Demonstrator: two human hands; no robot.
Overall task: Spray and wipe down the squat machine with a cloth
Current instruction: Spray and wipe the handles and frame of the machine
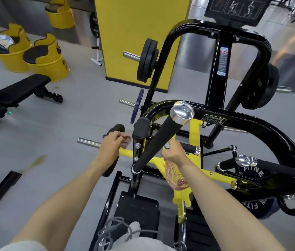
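Looking down from head height, two bare forearms are seen reaching into a black and yellow squat machine [213, 122]. The left hand [109, 149] is closed around a small pinkish cloth [125, 142], pressed near a black rubber stop beside the yellow crossbar [125, 152]. The right hand [173, 152] is clenched on the head of a clear spray bottle [176, 176], which hangs downward under the wrist, just behind the long black handle [158, 140].

The step appears to be wiping around the upright post [136, 147]. It is best done with the cloth folded flat and drawn along each tube, with the nozzle aimed away from the grips.

Room is tight: the handle crosses between the hands, and a chrome weight peg [88, 142] juts out left. Open grey floor [52, 133] lies to the left, with a black bench [19, 90] well apart.
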